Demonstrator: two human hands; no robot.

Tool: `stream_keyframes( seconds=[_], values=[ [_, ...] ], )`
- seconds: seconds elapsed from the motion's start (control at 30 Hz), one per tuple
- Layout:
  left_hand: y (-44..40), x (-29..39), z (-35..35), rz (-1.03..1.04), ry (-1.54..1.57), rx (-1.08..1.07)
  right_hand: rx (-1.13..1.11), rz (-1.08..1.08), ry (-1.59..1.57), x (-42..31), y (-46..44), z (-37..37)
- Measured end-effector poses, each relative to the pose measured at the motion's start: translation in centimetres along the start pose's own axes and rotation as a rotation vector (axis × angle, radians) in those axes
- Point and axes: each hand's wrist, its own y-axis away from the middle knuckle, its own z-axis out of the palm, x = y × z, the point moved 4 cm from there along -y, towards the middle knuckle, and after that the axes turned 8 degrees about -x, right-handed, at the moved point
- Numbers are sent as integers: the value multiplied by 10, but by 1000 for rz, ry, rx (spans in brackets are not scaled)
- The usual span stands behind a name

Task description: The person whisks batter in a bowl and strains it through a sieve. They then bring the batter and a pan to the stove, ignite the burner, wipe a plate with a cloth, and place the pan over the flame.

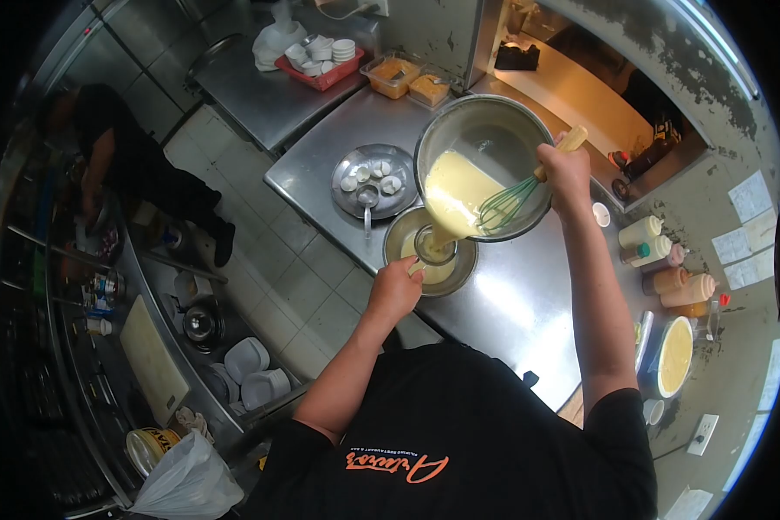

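Observation:
My right hand is closed on the rim of a large metal mixing bowl and on the wooden handle of a whisk with green wires. The bowl tilts toward me, and pale yellow liquid pours over its lip into a small round strainer. Closed around the strainer's handle is my left hand. Beneath the strainer, a smaller metal bowl holds more of the yellow liquid. To the left, a round metal tray carries eggshells and a ladle.
Plastic tubs of orange shreds and a red basket of white cups stand at the back. Along the right wall are sauce bottles and a yellow-filled tub. Another person works at the left counter.

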Motion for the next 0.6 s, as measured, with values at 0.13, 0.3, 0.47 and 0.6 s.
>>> stream_keyframes(
  seconds=[0.13, 0.3, 0.47, 0.6],
  values=[
    [0, -1, 0, -1, 8, 2, -13, -13, 6, -1, -1, 0],
    [1, 2, -1, -4, 11, -4, 2, -48, 64, 3, -5, -2],
    [1, 1, -2, 0, 4, -4, 22, -48, 53, 5, -5, -2],
    [-2, -6, 2, 29, 0, 23, 7, -54, 58, 3, -4, -1]
  ],
)
